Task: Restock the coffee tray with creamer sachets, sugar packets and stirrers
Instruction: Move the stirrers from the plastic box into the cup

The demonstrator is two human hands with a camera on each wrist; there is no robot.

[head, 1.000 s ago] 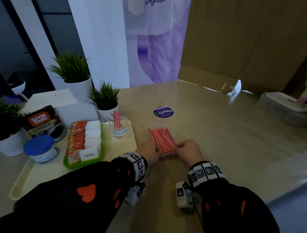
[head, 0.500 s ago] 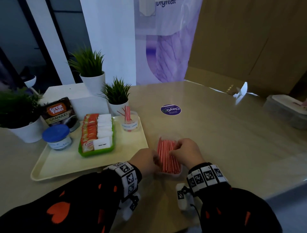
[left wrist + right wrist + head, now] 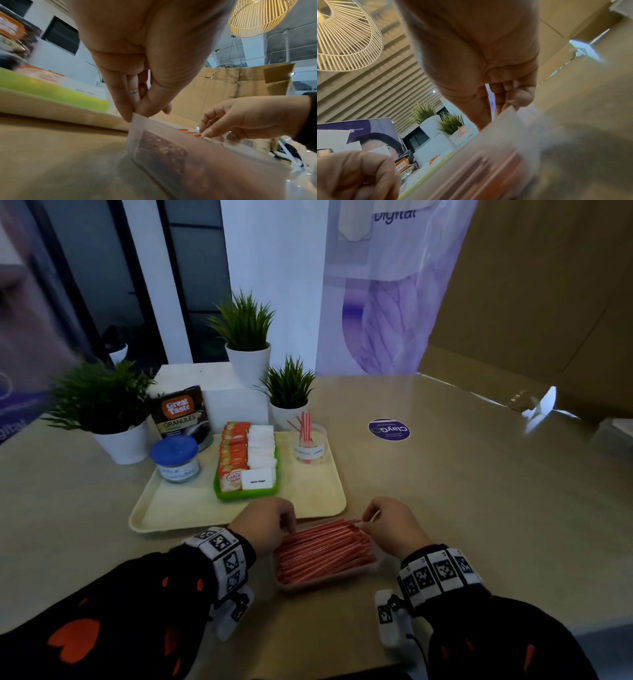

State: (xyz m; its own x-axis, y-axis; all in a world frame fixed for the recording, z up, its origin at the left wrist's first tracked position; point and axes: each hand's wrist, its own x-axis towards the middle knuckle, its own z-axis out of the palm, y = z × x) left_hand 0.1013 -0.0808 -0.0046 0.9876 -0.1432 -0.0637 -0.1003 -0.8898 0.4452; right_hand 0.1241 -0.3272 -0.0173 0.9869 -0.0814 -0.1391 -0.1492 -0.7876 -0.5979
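Note:
A clear plastic container (image 3: 329, 584) full of red stirrers (image 3: 325, 553) lies crosswise on the table, just in front of the cream tray (image 3: 191, 508). My left hand (image 3: 291, 529) pinches its left corner between thumb and fingers (image 3: 126, 115). My right hand (image 3: 368, 520) grips its right end, fingertips (image 3: 208, 134) at the stirrer tips. On the tray, a green basket (image 3: 246, 495) holds orange creamer sachets (image 3: 234, 453) and white sugar packets (image 3: 262, 446). A clear cup (image 3: 310, 445) behind it holds a few stirrers.
A blue-lidded jar (image 3: 176, 457) and a coffee granules pouch (image 3: 181, 412) sit at the tray's left. Potted plants (image 3: 289, 392) stand behind and left of the tray. A purple sticker (image 3: 388, 429) marks the table, with cardboard (image 3: 531, 320) behind it.
Both hands have turned the stirrer container from pointing away from me to lying crosswise. The view has swung left, bringing the tray to the middle.

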